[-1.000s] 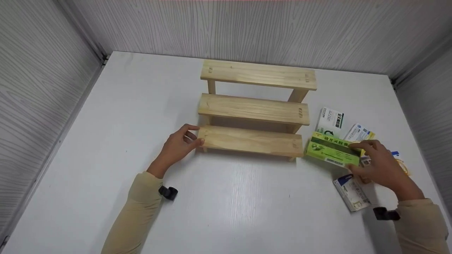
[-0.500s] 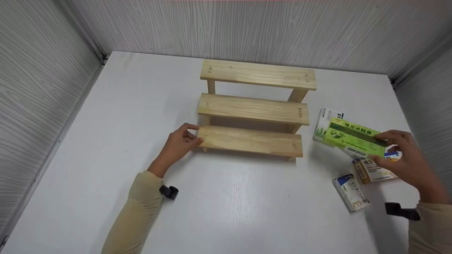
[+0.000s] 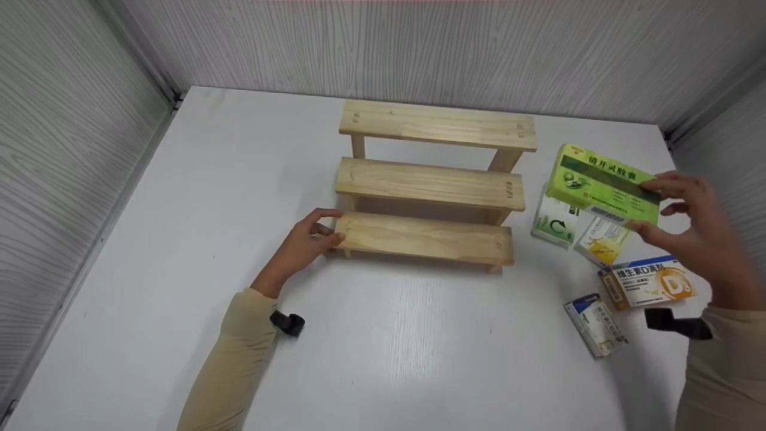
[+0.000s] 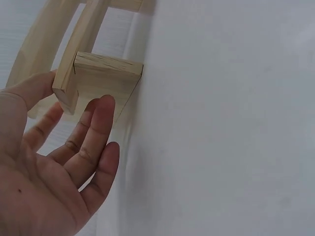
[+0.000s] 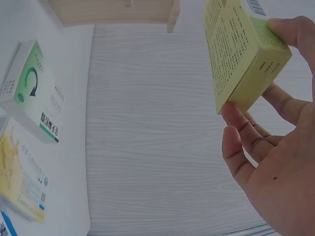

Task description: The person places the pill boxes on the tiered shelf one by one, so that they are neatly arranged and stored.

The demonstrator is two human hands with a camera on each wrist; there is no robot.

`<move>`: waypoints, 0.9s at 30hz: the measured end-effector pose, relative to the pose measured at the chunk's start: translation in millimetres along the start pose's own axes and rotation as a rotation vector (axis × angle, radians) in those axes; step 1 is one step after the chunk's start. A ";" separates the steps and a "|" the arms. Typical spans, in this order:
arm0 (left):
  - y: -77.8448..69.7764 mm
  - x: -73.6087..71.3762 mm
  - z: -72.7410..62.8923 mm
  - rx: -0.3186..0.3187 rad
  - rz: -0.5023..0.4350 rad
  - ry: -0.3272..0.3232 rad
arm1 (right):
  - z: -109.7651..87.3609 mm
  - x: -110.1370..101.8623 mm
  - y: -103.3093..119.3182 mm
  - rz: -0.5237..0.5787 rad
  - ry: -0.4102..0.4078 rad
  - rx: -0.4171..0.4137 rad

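Observation:
A three-tier wooden step rack [image 3: 425, 239] stands on the white table. At the left end of its lowest board, my left hand [image 3: 302, 245] pinches the wood between thumb and forefinger; the left wrist view shows the other fingers [image 4: 101, 123] loosely bent beside the board. Off to the right, my right hand [image 3: 694, 221] grips the right end of a green medicine box [image 3: 604, 185] and holds it up, tilted, above other boxes. From the right wrist view, the thumb and fingers press on opposite faces of this medicine box [image 5: 241, 54].
Below the held box lie a white-and-green box [image 3: 553, 221], a white-and-yellow box [image 3: 603, 239], a vitamin D box [image 3: 655, 281] over a brown-edged one [image 3: 611, 290], and a white-and-blue box [image 3: 595, 326]. Grey wood-grain panels [image 3: 419, 48] wall the table's back and sides.
My right hand has lifted the green medicine box up off the other boxes, moving right and then toward the back. The left hand stays at the rack's lowest board.

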State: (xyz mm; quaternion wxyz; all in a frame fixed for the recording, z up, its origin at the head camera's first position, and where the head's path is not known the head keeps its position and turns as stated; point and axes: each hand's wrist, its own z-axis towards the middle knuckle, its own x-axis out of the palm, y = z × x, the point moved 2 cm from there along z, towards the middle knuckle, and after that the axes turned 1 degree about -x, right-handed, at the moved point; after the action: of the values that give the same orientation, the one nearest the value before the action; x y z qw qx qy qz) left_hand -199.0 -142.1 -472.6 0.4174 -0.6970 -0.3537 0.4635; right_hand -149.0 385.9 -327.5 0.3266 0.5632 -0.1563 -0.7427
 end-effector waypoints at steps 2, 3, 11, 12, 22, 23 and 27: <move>1.5 -0.2 0.9 -0.005 -0.030 0.014 | 9.1 1.2 5.8 -0.003 0.003 0.002; 2.4 -0.1 1.4 -0.007 -0.048 0.022 | 13.7 1.7 8.9 0.001 0.006 0.003; 4.3 -3.8 1.3 -0.010 -0.071 0.076 | 55.1 14.0 38.8 0.054 0.067 -0.054; 4.2 -4.7 0.8 -0.016 -0.072 0.080 | 58.9 16.6 42.3 0.052 0.075 -0.057; 10.0 -4.3 0.2 -0.040 -0.072 0.072 | 97.8 45.5 71.3 0.023 0.174 -0.026; 10.0 -3.7 0.5 -0.038 -0.076 0.073 | 100.9 48.0 74.8 0.025 0.173 -0.024; 9.2 -1.4 0.6 -0.045 -0.077 0.065 | 114.3 58.7 87.2 0.048 0.164 -0.021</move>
State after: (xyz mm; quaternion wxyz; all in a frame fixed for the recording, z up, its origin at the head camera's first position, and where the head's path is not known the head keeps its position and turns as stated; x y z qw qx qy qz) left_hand -199.0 -146.9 -480.6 0.4304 -0.7067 -0.3769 0.4162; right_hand -238.2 267.1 -282.1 0.3621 0.6146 -0.1347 -0.6878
